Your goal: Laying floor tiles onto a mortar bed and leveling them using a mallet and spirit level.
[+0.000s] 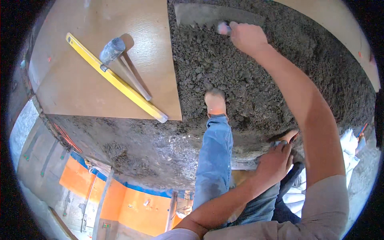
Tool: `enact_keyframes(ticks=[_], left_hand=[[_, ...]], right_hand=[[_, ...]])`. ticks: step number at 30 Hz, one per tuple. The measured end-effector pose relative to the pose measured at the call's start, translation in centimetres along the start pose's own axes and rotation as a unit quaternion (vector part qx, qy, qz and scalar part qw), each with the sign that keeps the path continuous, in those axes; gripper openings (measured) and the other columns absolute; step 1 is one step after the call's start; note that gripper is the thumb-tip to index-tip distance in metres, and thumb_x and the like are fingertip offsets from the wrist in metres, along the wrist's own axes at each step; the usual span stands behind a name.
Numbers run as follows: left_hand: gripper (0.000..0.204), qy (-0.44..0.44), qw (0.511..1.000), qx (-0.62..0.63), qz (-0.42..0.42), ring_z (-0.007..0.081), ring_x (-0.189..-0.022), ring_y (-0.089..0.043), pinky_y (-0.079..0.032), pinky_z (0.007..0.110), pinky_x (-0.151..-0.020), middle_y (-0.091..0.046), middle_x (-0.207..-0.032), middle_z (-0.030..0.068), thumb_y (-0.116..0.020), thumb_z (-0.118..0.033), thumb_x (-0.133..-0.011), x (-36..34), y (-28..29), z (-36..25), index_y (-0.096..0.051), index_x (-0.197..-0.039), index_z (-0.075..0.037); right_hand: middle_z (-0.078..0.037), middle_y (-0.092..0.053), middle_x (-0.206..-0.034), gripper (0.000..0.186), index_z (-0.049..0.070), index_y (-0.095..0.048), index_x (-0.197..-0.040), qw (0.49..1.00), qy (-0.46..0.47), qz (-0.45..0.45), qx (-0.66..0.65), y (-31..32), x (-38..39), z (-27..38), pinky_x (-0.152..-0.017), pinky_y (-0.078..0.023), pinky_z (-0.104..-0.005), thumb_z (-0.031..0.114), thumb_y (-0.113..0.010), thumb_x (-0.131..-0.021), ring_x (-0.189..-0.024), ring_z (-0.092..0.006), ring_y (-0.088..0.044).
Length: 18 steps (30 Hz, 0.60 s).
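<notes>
My right hand is closed round a trowel's handle, whose pale pinkish end sticks out past the fingers. Beside it, a long, flat grey strip lies on the dark, crumbly mortar bed; whether this is the blade or smoothed mortar I cannot tell. My left hand rests across my bent right leg with its fingers laid over it, and no tool shows there. My left leg stretches forward, its tan boot standing on the mortar. Another boot tip shows just beyond the left hand.
On a large glossy beige tile at the left lie a yellow spirit level and a rubber mallet. Orange boards are at the lower left. White sacks lie at the right. Another beige tile is at the far right.
</notes>
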<state>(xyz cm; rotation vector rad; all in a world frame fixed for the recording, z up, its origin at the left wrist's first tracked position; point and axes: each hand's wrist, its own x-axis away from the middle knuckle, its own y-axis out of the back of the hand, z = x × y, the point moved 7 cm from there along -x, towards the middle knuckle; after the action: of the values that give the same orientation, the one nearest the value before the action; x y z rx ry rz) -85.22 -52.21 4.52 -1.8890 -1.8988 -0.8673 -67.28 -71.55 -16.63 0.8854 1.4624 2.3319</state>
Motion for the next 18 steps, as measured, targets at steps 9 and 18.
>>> enact_keyframes(ticks=[9,18], left_hand=[[0.038,0.034,0.979,-0.032,0.2,0.0409,-0.091,-0.064,-0.054,0.051,-0.074,-0.061,-0.105,0.0254,-0.058,-0.023,-0.084,-0.2,-3.7,1.3,-0.053,-0.114,0.0],[0.042,0.071,0.967,-0.082,0.229,0.041,-0.095,-0.063,-0.053,0.052,-0.078,-0.06,-0.113,0.0235,-0.06,-0.026,-0.084,-1.2,-4.3,1.7,-0.053,-0.118,-0.002]], right_hand=[[-0.021,-0.066,-0.089,0.027,0.006,-0.057,-0.096,0.955,-0.114,0.084,-0.262,-3.3,7.1,2.5,-0.08,-0.051,-0.0493,0.023,-0.061,-0.077,-0.088,-0.04,-0.064],[-0.022,-0.065,-0.086,0.025,0.003,-0.058,-0.094,0.897,-0.28,-0.035,-0.34,-2.4,11.6,-6.4,-0.076,-0.051,-0.044,0.019,-0.063,-0.075,-0.086,-0.0406,-0.063]])
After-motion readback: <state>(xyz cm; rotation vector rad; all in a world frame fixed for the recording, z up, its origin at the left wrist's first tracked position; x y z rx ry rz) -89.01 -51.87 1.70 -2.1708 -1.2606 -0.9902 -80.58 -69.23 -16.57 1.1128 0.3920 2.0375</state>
